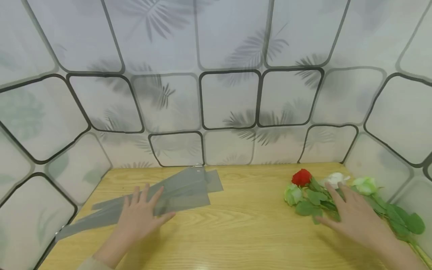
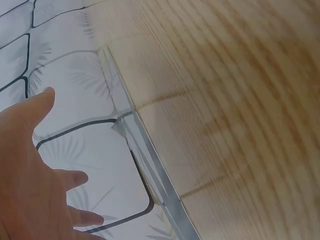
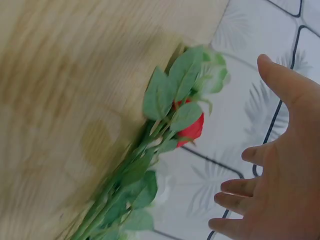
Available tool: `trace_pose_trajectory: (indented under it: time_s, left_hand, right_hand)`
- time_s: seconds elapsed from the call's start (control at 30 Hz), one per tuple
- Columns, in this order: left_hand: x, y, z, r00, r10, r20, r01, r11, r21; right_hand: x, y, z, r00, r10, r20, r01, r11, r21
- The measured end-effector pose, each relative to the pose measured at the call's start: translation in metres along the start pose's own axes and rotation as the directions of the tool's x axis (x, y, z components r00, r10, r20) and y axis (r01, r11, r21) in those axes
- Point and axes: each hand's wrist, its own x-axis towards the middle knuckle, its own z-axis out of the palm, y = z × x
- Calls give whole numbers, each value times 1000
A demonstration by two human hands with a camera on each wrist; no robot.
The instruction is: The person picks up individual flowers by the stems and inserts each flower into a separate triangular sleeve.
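In the head view my left hand (image 1: 139, 215) hovers with spread fingers over thin grey translucent sheets (image 1: 183, 193), fanned across the left of the table. My right hand (image 1: 359, 221) is stretched out above a bunch of roses on the right, hiding part of their stems. The bunch has a red rose (image 1: 301, 177), a white rose (image 1: 336, 179) and pale green roses (image 1: 293, 194) with green leaves. Both wrist views show straight, parted fingers, with nothing held in the left hand (image 2: 30, 175) or the right hand (image 3: 287, 165).
The wooden table (image 1: 236, 232) meets a patterned wall (image 1: 229, 101) at its back and on both sides. Rose stems (image 1: 420, 251) reach toward the table's right front corner.
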Motion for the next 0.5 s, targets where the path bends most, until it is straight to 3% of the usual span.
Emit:
trace_pose_trajectory:
  time_s: [0.3,0.5]
  left_hand:
    - [15,3,4,999,30,39,-31,999,18]
    - [29,4,2,999,50,20,-50,999,-1]
  right_hand:
    - [39,-55,-6,987,-105,-122,112,992,51]
    - [65,-90,-9,983,-120,-137,138,982,131]
